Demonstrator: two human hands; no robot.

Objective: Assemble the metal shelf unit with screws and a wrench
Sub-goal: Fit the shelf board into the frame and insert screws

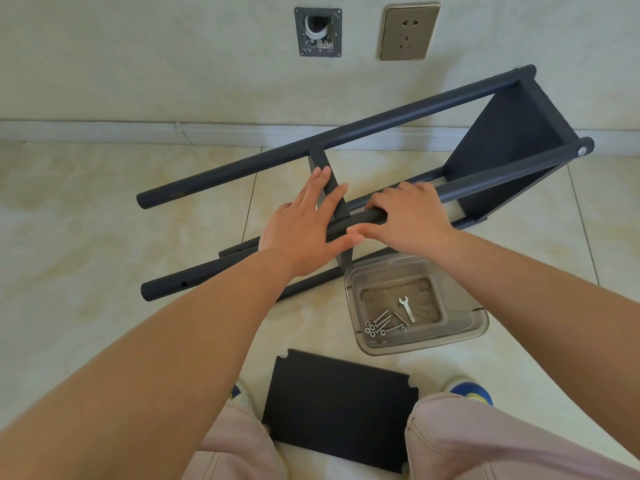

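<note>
Fingers (382,206) of the person's right hand (408,216) curl over the near upper tube (491,180) of the shelf frame (502,150), thumb pressed against its near side, so the hand grips the tube; the left hand (304,223) lies flat with fingers straight and spread, its palm on the same tube and its fingertips on the grey middle shelf panel (329,183). Nearest the onlooker, between the person's knees, a loose black shelf panel (339,407) lies flat on the tiled floor (86,237), its notched corners clear of all else. Just beyond it, to the right, stands a clear plastic tub (460,327), which holds the screws (382,323) and a small flat wrench (407,308); the tub's far rim sits just beside the frame's lower tubes. The dark frame rests on its side, running diagonally from near left to far right; the free tube ends (150,291) at the left are open and apart from each other, while at the far right an end panel joins the tubes, with a silver screw head (582,151) showing at one tube end. Bare floor lies to the left of the frame. Farther on, the frame's far right end stands near the skirting and the wall (173,64), which carries a socket (410,31) and an uncovered wall box (318,32).
</note>
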